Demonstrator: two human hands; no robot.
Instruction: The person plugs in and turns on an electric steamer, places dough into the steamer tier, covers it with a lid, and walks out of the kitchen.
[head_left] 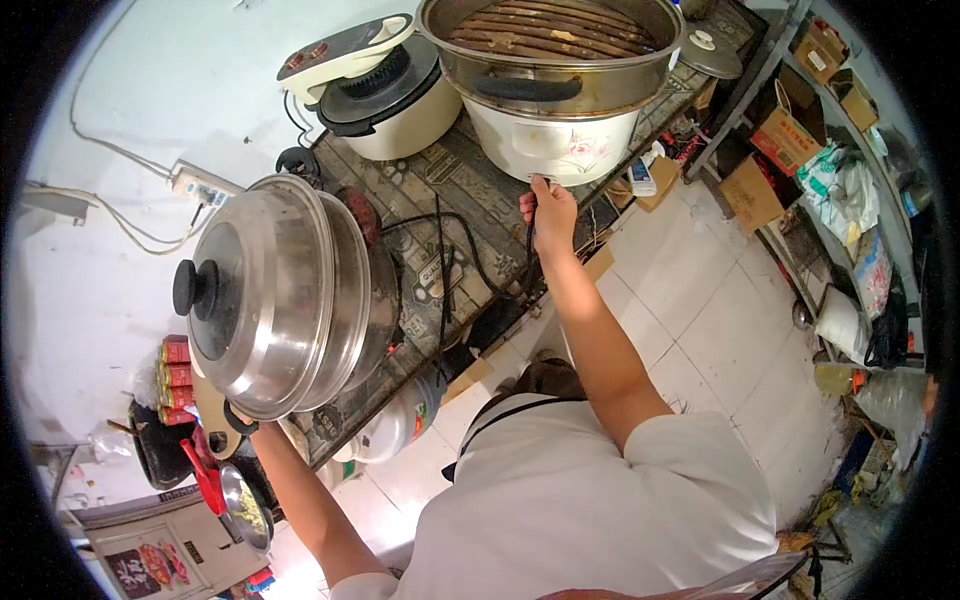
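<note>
Black cord [529, 245] is running to the base of the flowered white pot [545, 140], right hand [553, 212] pinching it there between thumb and fingers. Left hand [262, 432] is sitting by the steel steamer [270, 310], left of the pot; finger state can't be told.

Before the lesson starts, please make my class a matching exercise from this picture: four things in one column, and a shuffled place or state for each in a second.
Things
1. Right hand
2. Domed metal pot lid
3. White floral pot
4. White power strip

Places or states
A. Against the wall
B. Beneath a metal pan
C. Holding a black cord
D. Topped by a black knob

Right pairs: 1-C, 2-D, 3-B, 4-A
</note>
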